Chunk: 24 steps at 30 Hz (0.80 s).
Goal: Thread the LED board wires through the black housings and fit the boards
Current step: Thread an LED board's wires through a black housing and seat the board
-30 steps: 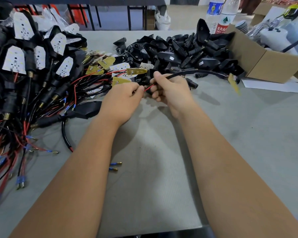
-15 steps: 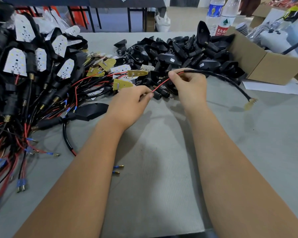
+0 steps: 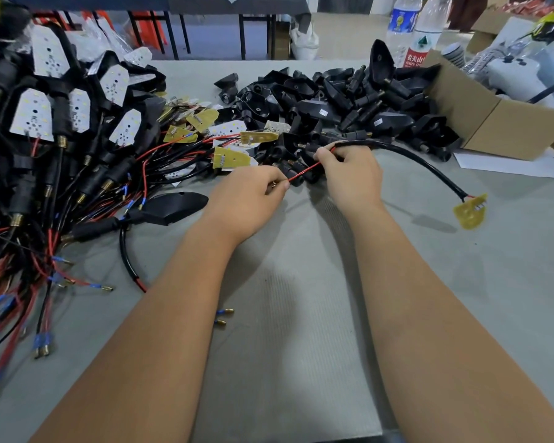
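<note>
Clutter at the far edge of the grey table (image 3: 285, 362)

An open cardboard box (image 3: 493, 123) sits at the right, with white paper (image 3: 509, 164) lying flat just in front of it and white objects inside. Two clear plastic bottles (image 3: 411, 36) stand side by side behind the box's left corner. Beyond the table, dark table legs (image 3: 242, 36) and a white bag (image 3: 304, 43) show on the floor.
</note>
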Each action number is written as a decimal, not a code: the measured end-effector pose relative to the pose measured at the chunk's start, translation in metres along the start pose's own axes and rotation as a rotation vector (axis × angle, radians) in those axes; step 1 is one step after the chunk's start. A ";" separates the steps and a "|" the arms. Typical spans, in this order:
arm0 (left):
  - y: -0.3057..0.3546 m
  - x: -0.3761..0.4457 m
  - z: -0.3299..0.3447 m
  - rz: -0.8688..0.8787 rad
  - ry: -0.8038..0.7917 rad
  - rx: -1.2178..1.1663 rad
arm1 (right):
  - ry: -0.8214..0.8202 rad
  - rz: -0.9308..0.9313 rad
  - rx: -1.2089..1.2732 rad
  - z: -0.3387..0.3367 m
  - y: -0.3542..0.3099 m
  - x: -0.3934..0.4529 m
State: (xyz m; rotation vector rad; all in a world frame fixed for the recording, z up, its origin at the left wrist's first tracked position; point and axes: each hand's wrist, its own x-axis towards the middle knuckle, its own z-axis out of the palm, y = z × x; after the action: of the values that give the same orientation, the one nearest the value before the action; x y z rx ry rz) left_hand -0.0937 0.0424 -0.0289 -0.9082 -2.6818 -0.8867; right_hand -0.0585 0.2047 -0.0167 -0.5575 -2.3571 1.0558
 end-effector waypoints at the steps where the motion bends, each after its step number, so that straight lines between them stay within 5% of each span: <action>1: 0.000 0.000 0.000 -0.003 -0.002 -0.003 | 0.009 -0.005 0.029 0.000 -0.002 -0.001; 10: 0.002 -0.001 -0.005 -0.348 0.183 -0.598 | 0.093 -0.033 0.437 0.002 -0.015 -0.006; 20: 0.010 -0.003 -0.010 -0.309 -0.031 -0.589 | 0.050 -0.001 0.591 0.010 -0.020 -0.013; 24: 0.020 -0.005 -0.012 -0.328 -0.110 -0.779 | 0.000 0.100 0.852 0.011 -0.025 -0.014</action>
State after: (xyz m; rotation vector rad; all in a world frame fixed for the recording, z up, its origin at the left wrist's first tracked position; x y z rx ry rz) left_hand -0.0785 0.0458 -0.0113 -0.6298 -2.6119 -2.0918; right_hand -0.0583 0.1755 -0.0080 -0.3353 -1.6431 1.9235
